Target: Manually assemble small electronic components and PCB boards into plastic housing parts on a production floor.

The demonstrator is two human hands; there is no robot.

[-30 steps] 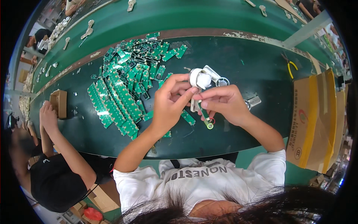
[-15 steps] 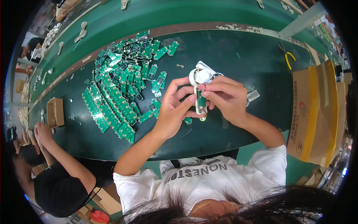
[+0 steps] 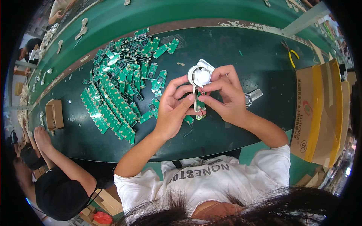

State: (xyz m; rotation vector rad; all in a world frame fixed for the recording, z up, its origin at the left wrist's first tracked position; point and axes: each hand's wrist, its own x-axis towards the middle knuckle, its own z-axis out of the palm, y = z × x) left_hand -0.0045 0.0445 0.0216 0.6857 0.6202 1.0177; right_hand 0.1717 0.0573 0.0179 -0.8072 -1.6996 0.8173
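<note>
Over the middle of the table, my left hand (image 3: 175,107) is closed around the narrow handle of a white plastic housing (image 3: 195,98). The housing has a ring-shaped head with a round white part (image 3: 203,77) at it. My right hand (image 3: 228,96) is closed with thumb and fingers on a small green circuit board (image 3: 201,101) at the handle. A red wire shows near those fingertips, and another at the handle's lower end. The fingers partly hide the board, so how it sits in the handle is unclear.
A large heap of green circuit boards (image 3: 113,94) covers the table left of my hands. Beyond my right hand lies another pale housing (image 3: 254,97). Yellow-handled pliers (image 3: 291,56) and a cardboard box (image 3: 313,113) are at right. A small open box (image 3: 54,115) and a co-worker's arm (image 3: 62,158) are at left.
The housing has tilted in my hands, and its round white part has turned more toward view. The green board shows less of its face. My right hand's fingers have shifted slightly.
</note>
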